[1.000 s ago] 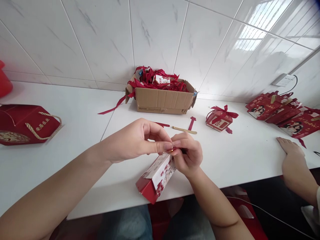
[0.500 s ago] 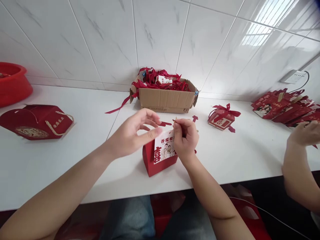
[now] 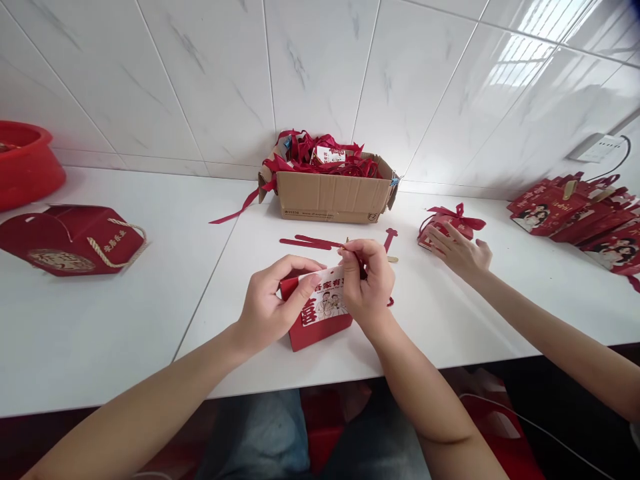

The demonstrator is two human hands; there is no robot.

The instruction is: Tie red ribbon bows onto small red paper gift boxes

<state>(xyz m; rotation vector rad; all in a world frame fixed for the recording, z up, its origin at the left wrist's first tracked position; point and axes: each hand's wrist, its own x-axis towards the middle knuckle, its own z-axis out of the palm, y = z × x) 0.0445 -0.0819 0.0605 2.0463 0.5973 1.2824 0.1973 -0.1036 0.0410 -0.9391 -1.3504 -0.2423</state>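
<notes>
A small red gift box point(image 3: 323, 337) stands near the front edge of the table, with a white printed card point(image 3: 327, 303) lying against its front. My left hand point(image 3: 280, 293) grips the box and card at the upper left, thumb over the card and fingers behind. At the card's upper right, my right hand point(image 3: 369, 273) is closed in a pinch on a thin red strip point(image 3: 345, 247); most of it is hidden by the fingers. Just beyond lie flat red strips point(image 3: 305, 243). A red piece with a flower-shaped end point(image 3: 391, 237) lies past my right hand.
A cardboard box point(image 3: 335, 197) full of red ribbons stands against the wall. To its right, another person's hand point(image 3: 463, 253) touches a small ribbon-tied red box point(image 3: 435, 227). A rope-handled red box point(image 3: 75, 240) and a red basin point(image 3: 30, 167) are left; several red bags point(image 3: 555, 207) stand right.
My left hand has come down from above and closed on the box and card. My right hand keeps its pinch. The other person's hand has reached left to the ribbon-tied box.
</notes>
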